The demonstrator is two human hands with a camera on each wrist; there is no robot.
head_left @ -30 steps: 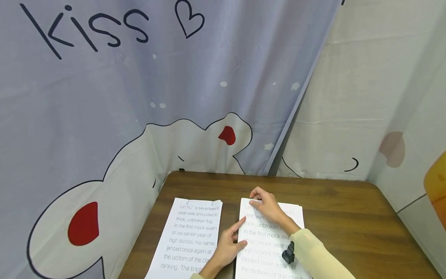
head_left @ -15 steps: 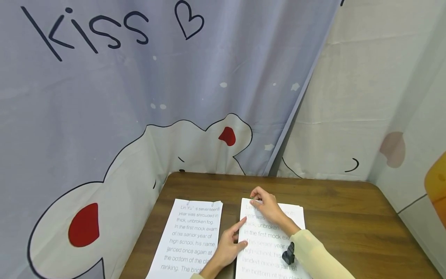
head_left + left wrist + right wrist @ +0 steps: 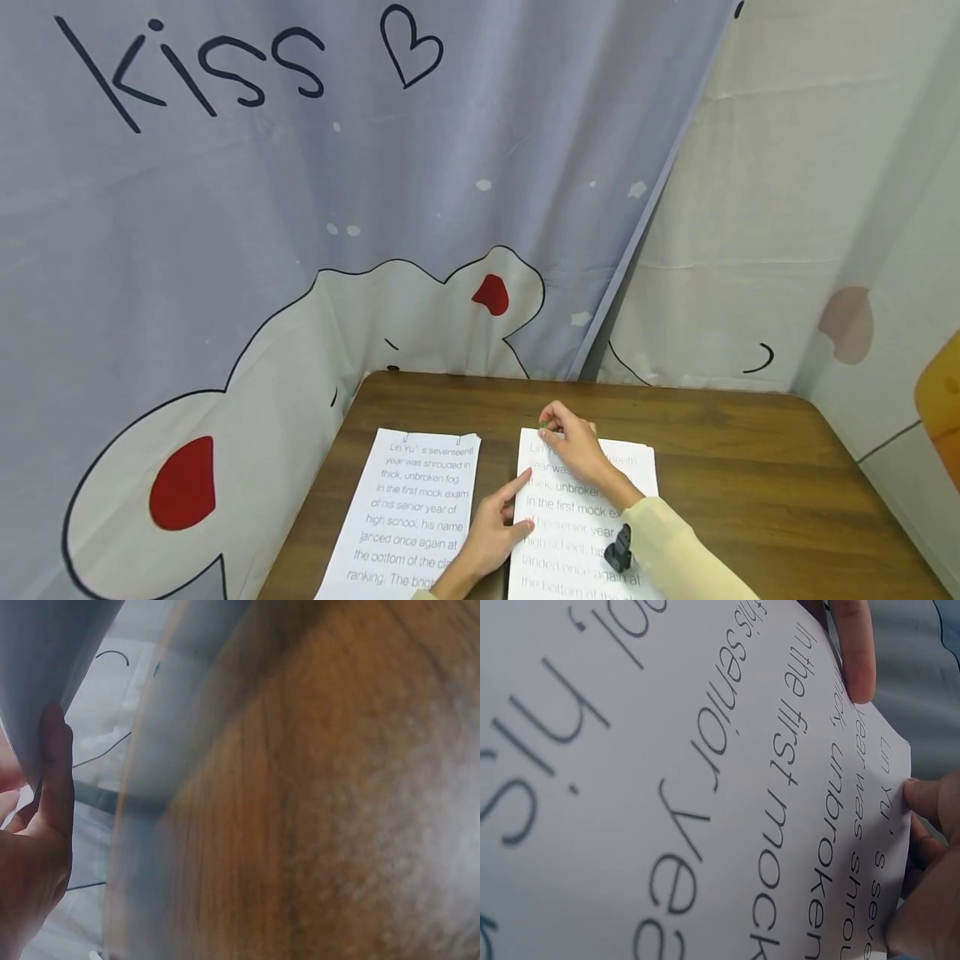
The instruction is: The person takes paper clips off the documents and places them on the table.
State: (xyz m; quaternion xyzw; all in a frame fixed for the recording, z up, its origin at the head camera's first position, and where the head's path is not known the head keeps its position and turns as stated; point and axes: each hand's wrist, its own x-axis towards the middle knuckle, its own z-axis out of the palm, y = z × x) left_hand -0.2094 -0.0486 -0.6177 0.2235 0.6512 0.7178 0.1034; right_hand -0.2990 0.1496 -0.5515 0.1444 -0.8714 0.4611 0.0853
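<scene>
A stack of printed white paper (image 3: 558, 567) lies on the table under both hands. My left hand (image 3: 489, 532) holds its left edge, thumb and index fingertip touching the margin. In the left wrist view, fingers of the left hand (image 3: 46, 817) lie against the raised sheets. At the top left corner, my right hand (image 3: 579, 448) pinches the edge; a small green clip (image 3: 542, 426) shows between its fingertips, mostly hidden. The right wrist view has the right thumb (image 3: 928, 796) at the top edge of the sheet and a left fingertip (image 3: 859, 679) on the margin.
A second printed stack (image 3: 405, 517) lies to the left, with wire paper clips (image 3: 458, 439) on its top edge. The brown wooden table (image 3: 757, 483) ends at a printed curtain (image 3: 420, 333). A small black device (image 3: 619, 550) sits at the right wrist.
The head view has shifted slightly. Both hands stay at nearly the same places on the stack; the right fingers have barely moved at the corner.
</scene>
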